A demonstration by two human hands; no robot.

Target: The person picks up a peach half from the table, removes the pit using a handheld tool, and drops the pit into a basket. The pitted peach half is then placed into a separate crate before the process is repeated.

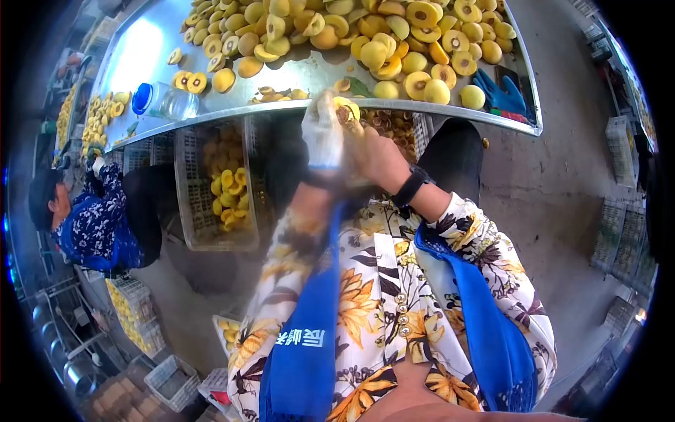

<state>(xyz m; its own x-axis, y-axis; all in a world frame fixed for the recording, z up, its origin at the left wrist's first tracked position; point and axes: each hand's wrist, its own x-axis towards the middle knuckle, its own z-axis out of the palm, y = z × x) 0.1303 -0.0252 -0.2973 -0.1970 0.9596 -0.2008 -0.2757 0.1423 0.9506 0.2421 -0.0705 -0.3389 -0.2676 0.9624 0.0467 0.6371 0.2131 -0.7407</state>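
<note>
My left hand (322, 135) wears a white glove and is raised at the near edge of the metal table (140, 56). My right hand (376, 158) is bare, with a black watch on its wrist, and presses against the left. Both close around one yellow fruit (346, 110) held between them just below the table edge. Whether the right hand also holds a tool is hidden. A large heap of halved yellow fruit (380, 42) covers the table beyond my hands.
Blue gloves (500, 95) lie at the table's right end, and a clear bottle with a blue cap (165, 102) at its left. Grey crates (184, 200) holding fruit stand under the table. Another person (95, 218) in blue floral clothes works at the left. Stacked crates (622, 239) line the right.
</note>
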